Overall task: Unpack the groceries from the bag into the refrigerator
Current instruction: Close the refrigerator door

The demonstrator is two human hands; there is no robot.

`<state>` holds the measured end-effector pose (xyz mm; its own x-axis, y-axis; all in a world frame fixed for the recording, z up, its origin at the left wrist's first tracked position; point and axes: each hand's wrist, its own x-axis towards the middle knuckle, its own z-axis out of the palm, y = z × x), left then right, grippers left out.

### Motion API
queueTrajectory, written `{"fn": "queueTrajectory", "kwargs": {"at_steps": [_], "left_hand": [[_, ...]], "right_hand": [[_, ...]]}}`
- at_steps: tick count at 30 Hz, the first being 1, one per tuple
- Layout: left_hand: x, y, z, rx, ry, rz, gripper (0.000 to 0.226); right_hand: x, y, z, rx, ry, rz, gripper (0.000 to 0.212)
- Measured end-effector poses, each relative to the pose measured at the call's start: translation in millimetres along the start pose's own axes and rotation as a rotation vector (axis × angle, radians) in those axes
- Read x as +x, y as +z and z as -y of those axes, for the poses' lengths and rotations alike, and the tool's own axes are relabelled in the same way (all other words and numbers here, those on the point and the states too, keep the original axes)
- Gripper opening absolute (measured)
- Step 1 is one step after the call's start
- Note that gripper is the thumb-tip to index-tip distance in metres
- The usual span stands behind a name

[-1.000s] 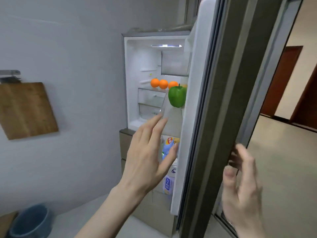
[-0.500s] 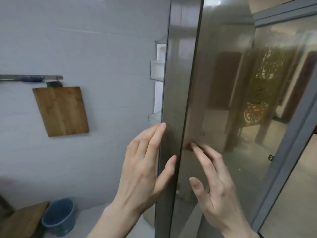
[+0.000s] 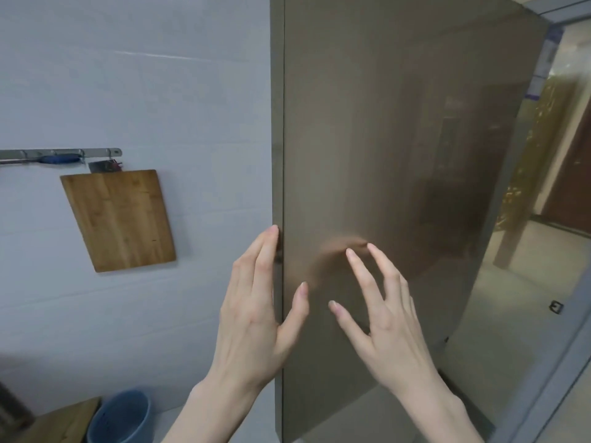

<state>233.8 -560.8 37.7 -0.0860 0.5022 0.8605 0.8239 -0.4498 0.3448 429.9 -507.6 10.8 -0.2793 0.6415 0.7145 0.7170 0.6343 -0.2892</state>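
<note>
1. The left hand (image 3: 256, 318) is spread wide and empty, fingers along the left edge of the refrigerator door (image 3: 399, 155), thumb on its face.
2. The right hand (image 3: 383, 318), at 3 o'clock from it, is splayed and empty, fingertips (image 3: 350, 252) at the panel; contact unclear.
3. Risk: fingers at the edge could get pinched.
4. Groceries and bag are out of sight; the cutting board (image 3: 118, 219) hangs at 9 o'clock.

The wall (image 3: 134, 75) was clad in pale grey-white tiles; a metal rail (image 3: 60, 153) was fixed to it, with a wooden cutting board (image 3: 118, 219) hanging below; a blue bin (image 3: 123, 417) stood on the floor beside a wooden surface (image 3: 60, 423); at right, a grey-framed doorway (image 3: 543, 314) opened onto a light-floored room (image 3: 550, 251).
</note>
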Motion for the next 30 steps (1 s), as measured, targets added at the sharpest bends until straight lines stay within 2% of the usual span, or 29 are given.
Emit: {"fn": "queueTrajectory", "kwargs": {"at_steps": [11,21,30], "left_hand": [[28,42,91,-0.073,-0.072,0.086,0.090],[64,95,141,-0.023,-0.154,0.089,0.093],[101,150,175,0.263,-0.118,0.052,0.077]], "right_hand": [[77,58,-14,-0.230,0.139,0.017,0.081],[127,86,-43,-0.387,0.118,0.016,0.077],[159,120,-79,-0.422,0.088,-0.032,0.075]]}}
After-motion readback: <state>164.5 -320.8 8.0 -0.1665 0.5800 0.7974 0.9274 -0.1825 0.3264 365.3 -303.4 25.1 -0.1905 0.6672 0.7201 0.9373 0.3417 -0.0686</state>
